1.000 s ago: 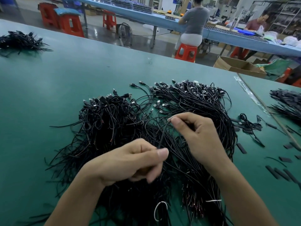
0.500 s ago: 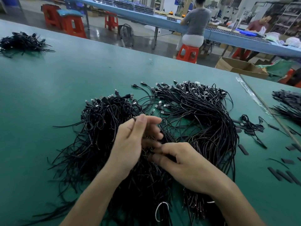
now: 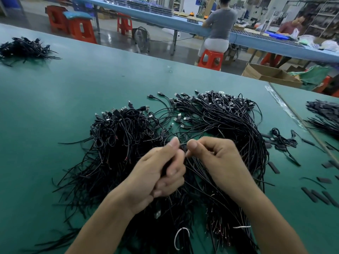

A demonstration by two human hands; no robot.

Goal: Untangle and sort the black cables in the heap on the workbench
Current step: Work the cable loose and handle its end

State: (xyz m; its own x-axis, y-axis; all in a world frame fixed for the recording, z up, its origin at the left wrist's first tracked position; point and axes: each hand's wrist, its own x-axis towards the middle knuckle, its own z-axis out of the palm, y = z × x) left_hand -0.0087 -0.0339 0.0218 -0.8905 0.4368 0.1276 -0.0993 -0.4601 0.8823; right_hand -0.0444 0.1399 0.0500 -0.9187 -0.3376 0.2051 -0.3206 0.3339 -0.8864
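Black cables (image 3: pixel 211 125) lay in a wide tangled heap on the green tabletop (image 3: pixel 73 88), plug ends mostly fanned toward the far side and bare wire ends trailing toward the person; both hands worked over the heap's near middle, directly above the tangle. The left hand (image 3: pixel 157 173) had its fingers curled in toward the palm round a few cables, its thumb raised and pressing one strand (image 3: pixel 183 144) against the forefinger; a plug (image 3: pixel 157 214) hung below its wrist. The right hand (image 3: pixel 218 158), just beside it and nearly touching thumb to thumb, was curled too, pinching the same strand between thumb and forefinger; the strand ran short and taut between the two grips. A white tie (image 3: pixel 180 237) looped through the near edge of the heap between the forearms.

A smaller pile (image 3: pixel 23 49) sat well apart at the far left; another pile (image 3: pixel 324 116) lay at the right edge, with short black sleeves (image 3: pixel 319 196) scattered near it. Whether the plugs bore any marking could not be told; they were too small to read. Beyond the tabletop a person in a grey top (image 3: pixel 222 21) sat on a red stool (image 3: pixel 211 60) at a blue bench (image 3: pixel 165 19); a cardboard box (image 3: pixel 271 75) stood on the floor.
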